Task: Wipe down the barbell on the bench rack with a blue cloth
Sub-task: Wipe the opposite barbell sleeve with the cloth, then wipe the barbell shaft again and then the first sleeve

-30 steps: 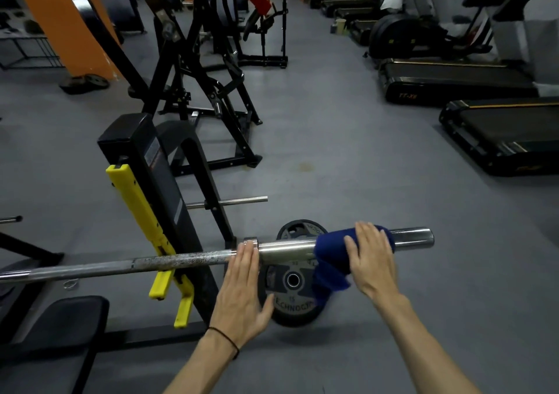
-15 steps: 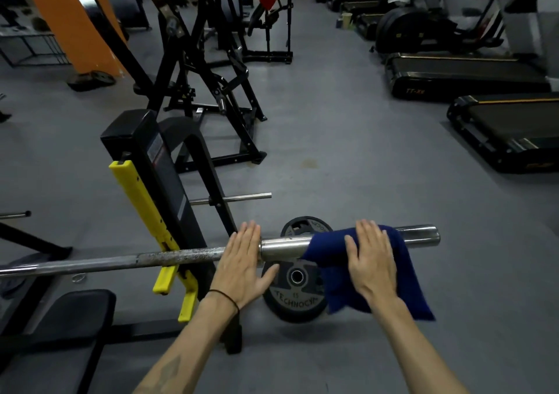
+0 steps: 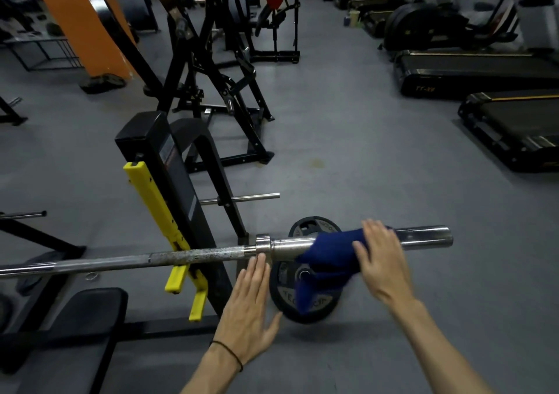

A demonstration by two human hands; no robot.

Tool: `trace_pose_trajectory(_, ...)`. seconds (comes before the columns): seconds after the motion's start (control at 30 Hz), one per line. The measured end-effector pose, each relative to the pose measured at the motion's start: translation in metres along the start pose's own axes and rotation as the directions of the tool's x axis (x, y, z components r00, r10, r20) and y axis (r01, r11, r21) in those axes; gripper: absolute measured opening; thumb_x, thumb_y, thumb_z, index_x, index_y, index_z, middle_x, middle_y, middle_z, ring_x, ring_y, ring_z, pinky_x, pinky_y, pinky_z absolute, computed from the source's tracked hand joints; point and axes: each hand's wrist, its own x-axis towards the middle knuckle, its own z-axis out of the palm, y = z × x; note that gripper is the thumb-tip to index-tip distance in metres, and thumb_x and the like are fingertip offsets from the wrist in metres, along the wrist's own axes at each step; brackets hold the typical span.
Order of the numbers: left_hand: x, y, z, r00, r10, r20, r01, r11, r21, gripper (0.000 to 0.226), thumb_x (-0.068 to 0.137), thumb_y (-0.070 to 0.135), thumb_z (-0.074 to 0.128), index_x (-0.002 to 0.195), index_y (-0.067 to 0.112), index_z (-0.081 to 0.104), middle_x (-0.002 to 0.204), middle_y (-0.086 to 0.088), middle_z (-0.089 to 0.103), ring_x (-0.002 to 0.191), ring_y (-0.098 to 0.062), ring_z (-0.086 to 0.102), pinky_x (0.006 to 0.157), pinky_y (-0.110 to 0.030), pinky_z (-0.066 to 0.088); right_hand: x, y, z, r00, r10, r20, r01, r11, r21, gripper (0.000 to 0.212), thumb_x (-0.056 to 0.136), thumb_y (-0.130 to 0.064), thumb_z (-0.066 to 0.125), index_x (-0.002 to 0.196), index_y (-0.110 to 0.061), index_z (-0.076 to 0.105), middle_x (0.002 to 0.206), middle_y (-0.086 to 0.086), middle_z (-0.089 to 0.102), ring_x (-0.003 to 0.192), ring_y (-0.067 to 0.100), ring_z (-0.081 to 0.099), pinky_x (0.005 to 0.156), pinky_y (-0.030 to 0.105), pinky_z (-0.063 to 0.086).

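A steel barbell (image 3: 196, 256) lies across the yellow hook (image 3: 157, 206) of the black bench rack (image 3: 169, 164). Its thick sleeve (image 3: 423, 236) points right. A dark blue cloth (image 3: 329, 254) is draped over the sleeve, bunched and hanging below it. My right hand (image 3: 381, 260) presses the cloth onto the sleeve, fingers laid flat over the top. My left hand (image 3: 251, 306) is flat with straight fingers, its fingertips just below the bar's collar; I cannot tell whether they touch it.
A black weight plate (image 3: 284, 297) stands on the grey floor under the sleeve. A bench pad (image 3: 84, 318) is at lower left. A plate peg (image 3: 248, 197) sticks out behind the rack. Treadmills (image 3: 484, 73) line the right side, other machines the back.
My left hand has drawn back off the bar, uncovering the collar. The cloth, spread wide and hanging half a second ago, is bunched up again under my right hand.
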Motion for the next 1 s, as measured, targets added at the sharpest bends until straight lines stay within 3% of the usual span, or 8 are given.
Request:
trace_pose_trajectory(0.13, -0.010, -0.011, -0.002, 0.999, 0.039, -0.022, -0.038, 0.999, 0.016, 0.089, 0.092, 0.049, 0.054, 0.160, 0.004, 0.020, 0.170, -0.011, 0.014, 0.157, -0.026, 0.014, 0.120, -0.045, 0.021, -0.003, -0.050, 0.006, 0.970, 0.233, -0.068, -0.226, 0.969, 0.104, 0.073, 0.101, -0.058, 0.031, 0.139, -0.001, 0.056, 0.142, 0.017, 0.057, 0.136, 0.037, 0.048, 0.120, 0.051, 0.028)
trace_pose_trajectory(0.27, 0.022, -0.017, -0.013, 0.990, 0.048, -0.135, -0.052, 0.998, -0.028, 0.079, 0.094, 0.047, 0.052, 0.155, 0.000, 0.034, 0.165, -0.015, 0.027, 0.154, -0.028, 0.023, 0.122, -0.047, 0.023, -0.023, -0.151, 0.035, 0.985, -0.126, 0.120, 0.096, 0.968, 0.231, 0.077, 0.104, -0.067, 0.021, 0.156, -0.013, 0.039, 0.163, 0.003, 0.036, 0.154, 0.018, 0.025, 0.129, 0.042, 0.012)
trace_pose_trajectory(0.37, 0.058, -0.031, -0.019, 0.998, -0.018, -0.063, 0.019, 1.000, 0.021, 0.082, 0.095, 0.054, 0.046, 0.156, 0.002, 0.031, 0.165, -0.015, 0.024, 0.155, -0.028, 0.021, 0.125, -0.046, 0.020, -0.012, -0.113, 0.026, 0.975, -0.190, 0.119, 0.169, 0.971, 0.167, 0.084, 0.102, -0.070, 0.009, 0.157, -0.013, 0.038, 0.163, 0.001, 0.032, 0.153, 0.012, 0.020, 0.128, 0.032, 0.004)
trace_pose_trajectory(0.5, 0.080, -0.033, -0.019, 0.979, -0.080, 0.186, 0.079, 0.997, 0.010, 0.097, 0.088, 0.069, 0.029, 0.161, 0.009, 0.008, 0.168, -0.009, -0.002, 0.156, -0.023, -0.002, 0.128, -0.043, 0.010, -0.001, -0.008, -0.004, 0.995, 0.097, -0.023, -0.095, 0.992, 0.077, 0.093, 0.103, -0.069, 0.009, 0.143, 0.001, 0.055, 0.149, 0.017, 0.054, 0.142, 0.034, 0.046, 0.123, 0.042, 0.020)
trace_pose_trajectory(0.6, 0.072, -0.023, -0.015, 0.985, -0.100, 0.141, 0.112, 0.991, -0.074, 0.101, 0.086, 0.069, 0.037, 0.161, 0.006, 0.014, 0.169, -0.012, 0.010, 0.157, -0.022, 0.001, 0.127, -0.041, 0.005, 0.002, -0.016, -0.006, 0.960, 0.278, -0.040, -0.274, 0.958, 0.086, 0.099, 0.100, -0.072, 0.007, 0.145, 0.004, 0.051, 0.152, 0.019, 0.050, 0.147, 0.033, 0.039, 0.127, 0.047, 0.015)
trace_pose_trajectory(0.77, 0.048, -0.006, -0.005, 0.996, -0.083, -0.015, 0.081, 0.992, -0.101, 0.105, 0.084, 0.056, 0.056, 0.161, 0.002, 0.010, 0.169, -0.017, 0.010, 0.157, -0.028, 0.008, 0.125, -0.041, 0.010, -0.009, -0.126, 0.036, 0.990, -0.054, 0.129, 0.037, 0.991, 0.131, 0.084, 0.103, -0.069, 0.011, 0.156, -0.010, 0.039, 0.163, 0.006, 0.036, 0.155, 0.020, 0.024, 0.128, 0.039, 0.007)
trace_pose_trajectory(0.87, 0.027, -0.007, 0.005, 0.998, -0.058, -0.015, 0.058, 0.998, -0.001, 0.106, 0.083, 0.057, 0.053, 0.161, 0.001, 0.010, 0.169, -0.018, 0.008, 0.157, -0.031, 0.009, 0.124, -0.044, 0.009, -0.001, -0.110, 0.031, 0.961, -0.231, 0.154, 0.215, 0.970, 0.115, 0.080, 0.105, -0.066, 0.016, 0.154, -0.010, 0.045, 0.159, 0.007, 0.044, 0.150, 0.020, 0.036, 0.127, 0.039, 0.019)
trace_pose_trajectory(1.0, 0.011, -0.012, 0.014, 1.000, -0.019, 0.003, 0.019, 0.993, 0.117, 0.100, 0.086, 0.059, 0.047, 0.161, 0.002, 0.013, 0.170, -0.017, 0.008, 0.156, -0.033, 0.010, 0.121, -0.048, 0.014, 0.002, -0.025, 0.007, 0.998, -0.055, 0.000, 0.055, 0.998, 0.006, 0.080, 0.106, -0.061, 0.018, 0.140, -0.002, 0.060, 0.143, 0.016, 0.060, 0.135, 0.032, 0.055, 0.119, 0.040, 0.026)
